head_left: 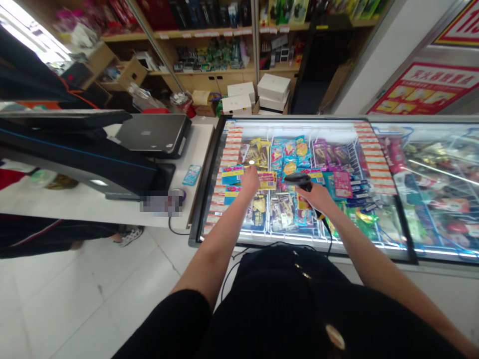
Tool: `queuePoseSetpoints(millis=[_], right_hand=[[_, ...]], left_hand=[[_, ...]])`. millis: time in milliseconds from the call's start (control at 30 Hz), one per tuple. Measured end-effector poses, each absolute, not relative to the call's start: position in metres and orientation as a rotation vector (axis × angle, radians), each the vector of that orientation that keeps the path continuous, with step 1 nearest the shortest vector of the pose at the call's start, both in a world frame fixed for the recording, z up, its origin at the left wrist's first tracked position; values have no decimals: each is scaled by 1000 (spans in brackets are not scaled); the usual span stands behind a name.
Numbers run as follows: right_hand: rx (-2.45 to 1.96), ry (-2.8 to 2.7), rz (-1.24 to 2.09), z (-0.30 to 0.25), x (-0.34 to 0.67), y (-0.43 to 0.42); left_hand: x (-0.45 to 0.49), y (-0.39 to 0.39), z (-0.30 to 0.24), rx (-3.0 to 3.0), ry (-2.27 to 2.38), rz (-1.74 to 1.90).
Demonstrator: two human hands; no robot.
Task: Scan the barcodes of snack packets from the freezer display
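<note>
My right hand (316,197) is wrapped round the handle of a black barcode scanner (298,178), whose head points left above the glass-topped freezer (219,214). Its cable hangs toward my body. My left hand (251,180) is closed over the freezer, left of the scanner; its fingers hide what they may grip. Beside it, on the right, shows a yellow-and-pink packet (267,180) with a barcode. Blue-and-yellow packets (232,174) lie on the glass to its left. A pink packet (342,184) and dark blue slim packets (359,188) lie right of my right hand.
Wrapped ice creams (283,212) fill wire baskets under the glass. At left, a counter (194,149) bears a checkout terminal (123,174), a dark flat device (153,133) and a blue packet (191,175). A person's shoe (130,236) shows below. White boxes (274,87) stand behind the freezer.
</note>
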State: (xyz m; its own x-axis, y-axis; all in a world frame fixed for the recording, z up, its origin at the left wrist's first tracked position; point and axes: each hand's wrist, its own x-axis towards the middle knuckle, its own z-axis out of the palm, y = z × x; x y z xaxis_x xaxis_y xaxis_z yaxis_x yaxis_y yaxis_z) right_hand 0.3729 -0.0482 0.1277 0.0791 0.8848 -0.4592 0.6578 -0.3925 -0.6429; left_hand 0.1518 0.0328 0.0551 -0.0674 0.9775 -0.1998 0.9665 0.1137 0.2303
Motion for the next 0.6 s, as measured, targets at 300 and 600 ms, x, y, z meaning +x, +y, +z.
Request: queuePoseSetpoints(millis=[300,600], right_hand=[[-2162,-1511,1173,127,392,-54],[-2213,-1303,1174,130,431,-75]], left_hand=[[162,27,57,1905,1975,89],[221,23,58,1953,1835,163]])
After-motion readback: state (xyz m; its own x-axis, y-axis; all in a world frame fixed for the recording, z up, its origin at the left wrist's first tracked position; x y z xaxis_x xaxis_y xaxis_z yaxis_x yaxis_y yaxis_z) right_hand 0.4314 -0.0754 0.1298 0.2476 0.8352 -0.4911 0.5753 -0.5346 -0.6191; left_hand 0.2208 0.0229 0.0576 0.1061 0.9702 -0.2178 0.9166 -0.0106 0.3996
